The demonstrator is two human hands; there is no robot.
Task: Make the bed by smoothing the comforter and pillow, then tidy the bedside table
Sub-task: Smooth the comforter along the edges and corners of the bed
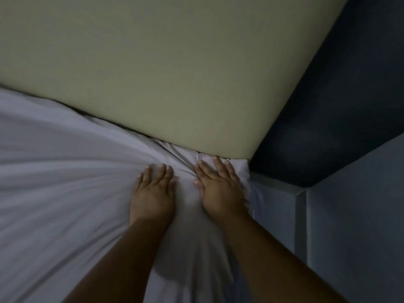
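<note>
Both palms lie flat on the white comforter (65, 171) at the bed's top corner, just below the beige headboard (164, 73). The left hand (153, 193) is spread with fingers apart; the right hand (220, 186), also spread, presses the bunched corner, its fingertips touching the headboard's lower edge. Folds fan out leftward. The picture is dim and blurred.
</note>
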